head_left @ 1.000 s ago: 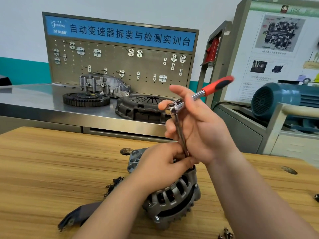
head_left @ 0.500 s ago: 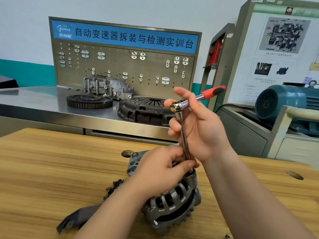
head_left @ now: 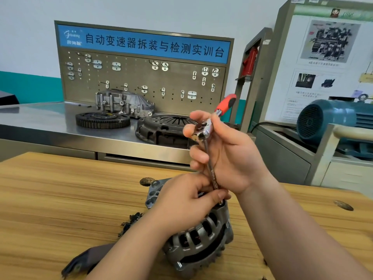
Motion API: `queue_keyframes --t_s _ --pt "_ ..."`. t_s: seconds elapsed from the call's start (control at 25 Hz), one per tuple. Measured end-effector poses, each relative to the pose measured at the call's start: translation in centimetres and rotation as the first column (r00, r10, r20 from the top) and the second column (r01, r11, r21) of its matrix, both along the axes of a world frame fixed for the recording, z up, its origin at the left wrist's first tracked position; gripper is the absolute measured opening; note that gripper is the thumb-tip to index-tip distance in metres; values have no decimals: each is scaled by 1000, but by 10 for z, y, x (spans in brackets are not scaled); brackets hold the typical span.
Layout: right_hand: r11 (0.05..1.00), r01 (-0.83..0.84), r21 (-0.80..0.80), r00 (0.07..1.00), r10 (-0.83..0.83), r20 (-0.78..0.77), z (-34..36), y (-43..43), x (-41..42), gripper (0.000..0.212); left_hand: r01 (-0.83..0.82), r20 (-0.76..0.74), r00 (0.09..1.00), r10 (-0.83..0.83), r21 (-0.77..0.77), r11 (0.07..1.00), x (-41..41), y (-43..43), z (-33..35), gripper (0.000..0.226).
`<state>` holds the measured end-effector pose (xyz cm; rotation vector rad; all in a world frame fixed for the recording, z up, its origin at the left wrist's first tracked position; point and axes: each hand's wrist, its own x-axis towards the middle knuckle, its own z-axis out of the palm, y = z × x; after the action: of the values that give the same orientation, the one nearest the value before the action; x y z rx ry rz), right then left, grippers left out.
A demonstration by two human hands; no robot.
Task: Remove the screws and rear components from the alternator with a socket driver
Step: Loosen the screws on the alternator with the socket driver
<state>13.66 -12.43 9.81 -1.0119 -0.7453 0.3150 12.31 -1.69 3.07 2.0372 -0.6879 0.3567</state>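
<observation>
The alternator (head_left: 198, 241) lies on the wooden surface (head_left: 60, 199), about midway along its far edge and set back from it, with a strip of bare wood between. There is wide open wood towards the far-left corner. To the right there is open wood too, crossed by the right forearm. The near edge is out of view.

A small heap of dark debris (head_left: 131, 221) lies just to the left of the alternator. A dark cover piece (head_left: 80, 263) lies nearer the viewer on the left, partly under the left forearm.

The left hand (head_left: 181, 203) rests on top of the alternator. Its grip is closed, with thumb and fingers pinching the lower end of the socket driver (head_left: 212, 175). The driver's bar stands nearly upright, and its tip is hidden behind the thumb.

The right hand (head_left: 228, 156) has its grip closed on the same tool. Its upper fingers are at the ratchet head and its lower fingers are curled beside the bar.

Beyond the far edge is a steel surface (head_left: 40, 122) carrying a toothed flywheel (head_left: 103, 120) and a clutch cover (head_left: 165, 130), well apart from the hands.

Half a second ago the red handle pointed out to the right and lay flatter. It has since swung round to point more away, towards the far edge. The left hand has kept its place on the alternator.
</observation>
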Motion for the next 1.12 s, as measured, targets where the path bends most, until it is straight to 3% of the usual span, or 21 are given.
queue_keyframes --t_s 0.12,0.16,0.24,0.28,0.32,0.4,0.44,0.52,0.56,0.6,0.64,0.68,0.72,0.76,0.8,0.84,0.88,0.92,0.96,1.04,1.12 --pt "983 184 4 934 -176 309 -4 0 -1 10 -44 58 997 42 33 998 -1 0 -1 10" --pt "908 417 47 740 -369 562 -8 1 -1 10 -51 75 996 48 39 998 -2 0 0 12" --pt "630 729 268 131 -512 849 -15 4 0 14 -80 138 988 70 67 995 0 1 -1 32" --pt "575 750 327 24 -517 855 -18 7 1 16 -101 153 984 89 67 993 1 2 -2 34" --pt "620 732 281 138 -540 830 -20 9 0 16 -89 138 987 81 53 995 -1 2 0 28" --pt "877 475 68 728 -436 529 -12 13 -5 15 -15 65 998 14 27 1000 0 3 0 6" --pt "959 283 23 915 -277 295 -8 12 -7 17 2 64 998 -4 31 1000 1 2 0 14" --pt "988 151 38 986 -153 68 -5 6 -3 19 11 73 997 -12 20 1000 1 1 0 14" --pt "976 214 53 965 -219 143 -5 4 -3 20 1 75 997 -3 29 1000 2 1 0 11" --pt "928 365 69 867 -367 337 -6 4 -3 21 -19 104 995 14 49 999 -1 1 2 15" --pt "812 569 129 606 -520 602 -9 3 -3 22 -33 121 992 28 36 999 -3 0 3 18" --pt "647 720 253 217 -556 803 -14 4 -3 23 -43 134 990 44 -5 999 -3 -1 3 10" --pt "511 773 377 -99 -490 866 -18 5 -2 23 -56 141 988 66 -73 996 -3 -2 2 12" --pt "456 772 442 -229 -449 864 -21 7 -1 22 -71 146 985 88 -121 990 -3 -2 3 27" --pt "489 766 418 -161 -483 861 -23 9 0 20 -73 149 985 90 -117 990 -3 -1 2 34" --pt "594 740 316 76 -541 838 -23 11 1 18 -70 136 988 77 -53 996 -2 0 2 33" --pt "759 623 192 428 -535 728 -19 11 -1 15 -51 106 993 50 6 999 -1 0 1 30" --pt "900 424 98 750 -409 520 -14 10 -4 14 -25 70 997 22 40 999 0 1 0 31" --pt "975 213 57 932 -220 289 -11 8 -5 15 -3 43 999 2 39 999 2 1 -2 34" --pt "998 44 53 995 -48 88 -6 2 -2 15 2 9 1000 -2 21 1000 4 2 -3 29" --pt "959 282 40 868 -273 415 -7 -2 -2 10 -12 17 1000 12 21 1000 2 0 -1 16"
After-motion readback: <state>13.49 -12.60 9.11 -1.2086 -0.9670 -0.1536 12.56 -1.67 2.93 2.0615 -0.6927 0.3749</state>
